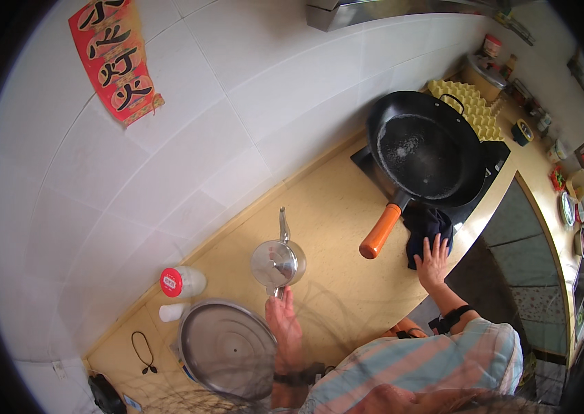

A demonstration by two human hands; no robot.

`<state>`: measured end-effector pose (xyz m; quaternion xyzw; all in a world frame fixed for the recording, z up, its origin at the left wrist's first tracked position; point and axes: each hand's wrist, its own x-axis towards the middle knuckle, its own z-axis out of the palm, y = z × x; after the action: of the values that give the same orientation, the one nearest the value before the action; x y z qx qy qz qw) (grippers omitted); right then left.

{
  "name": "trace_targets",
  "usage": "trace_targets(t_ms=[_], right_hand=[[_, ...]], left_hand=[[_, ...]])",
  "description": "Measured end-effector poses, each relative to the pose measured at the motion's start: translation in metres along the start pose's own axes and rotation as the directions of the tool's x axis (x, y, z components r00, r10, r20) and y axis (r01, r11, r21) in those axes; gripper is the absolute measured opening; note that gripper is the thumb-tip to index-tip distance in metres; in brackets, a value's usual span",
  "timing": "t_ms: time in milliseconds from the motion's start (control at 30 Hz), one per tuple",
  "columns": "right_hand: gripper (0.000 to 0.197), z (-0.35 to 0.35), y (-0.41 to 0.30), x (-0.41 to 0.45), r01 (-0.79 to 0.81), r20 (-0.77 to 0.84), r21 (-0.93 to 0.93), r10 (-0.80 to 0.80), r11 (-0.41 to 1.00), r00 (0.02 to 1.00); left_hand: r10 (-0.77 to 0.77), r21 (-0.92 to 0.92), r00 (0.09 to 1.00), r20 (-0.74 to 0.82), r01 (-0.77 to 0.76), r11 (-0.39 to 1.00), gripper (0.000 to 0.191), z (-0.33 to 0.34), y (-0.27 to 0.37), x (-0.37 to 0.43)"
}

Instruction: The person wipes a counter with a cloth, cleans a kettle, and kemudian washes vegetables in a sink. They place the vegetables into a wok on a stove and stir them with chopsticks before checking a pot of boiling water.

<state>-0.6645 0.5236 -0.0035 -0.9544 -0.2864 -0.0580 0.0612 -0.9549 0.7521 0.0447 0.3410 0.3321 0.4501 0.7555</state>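
Note:
My left hand is at the handle of a lidded stainless steel oil pot, its fingers closed on it. The pot's thin spout points away from me toward the wall. My right hand lies palm down with fingers apart on a crumpled dark cloth near the counter's front edge. Just beyond the cloth, a large black wok with a wet-looking inside sits over the black cooktop. Its orange handle reaches out between my hands.
A round steel lid or tray, a red-capped jar and a small white container stand at the left of the counter. Yellow egg trays lie behind the wok. A range hood overhangs the back wall.

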Motion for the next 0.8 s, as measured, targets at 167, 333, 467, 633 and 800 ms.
trace_targets(t_ms=[167, 333, 467, 633, 800], right_hand=[[0.055, 0.041, -0.010, 0.025, -0.027, 0.037, -0.043, 0.028, 0.999, 0.999], [0.054, 0.068, -0.063, 0.079, 0.152, 0.102, -0.059, -0.145, 0.987, 0.984], [0.059, 0.093, -0.111, 0.128, 0.056, -0.025, 0.044, -0.055, 0.997, 0.998], [0.064, 0.081, -0.167, 0.189, -0.015, -0.064, 0.231, 0.031, 0.973, 0.997], [0.057, 0.077, -0.189, 0.236, 0.034, -0.199, 0.354, 0.040, 0.935, 0.979]], left_hand=[[-0.034, 0.017, 0.999, -0.031, 0.034, 0.999, 0.034, -0.004, -0.004, 0.008], [-0.055, 0.025, 0.998, -0.031, 0.056, 0.998, 0.035, 0.003, 0.006, 0.012], [-0.007, 0.254, 1.000, 0.009, 0.004, 0.967, 0.035, 0.005, 0.006, 0.018], [-0.032, 0.029, 0.999, -0.034, 0.033, 0.999, 0.034, -0.037, -0.002, 0.034], [-0.081, 0.046, 0.992, -0.093, 0.085, 0.995, 0.036, -0.046, -0.008, 0.041]])
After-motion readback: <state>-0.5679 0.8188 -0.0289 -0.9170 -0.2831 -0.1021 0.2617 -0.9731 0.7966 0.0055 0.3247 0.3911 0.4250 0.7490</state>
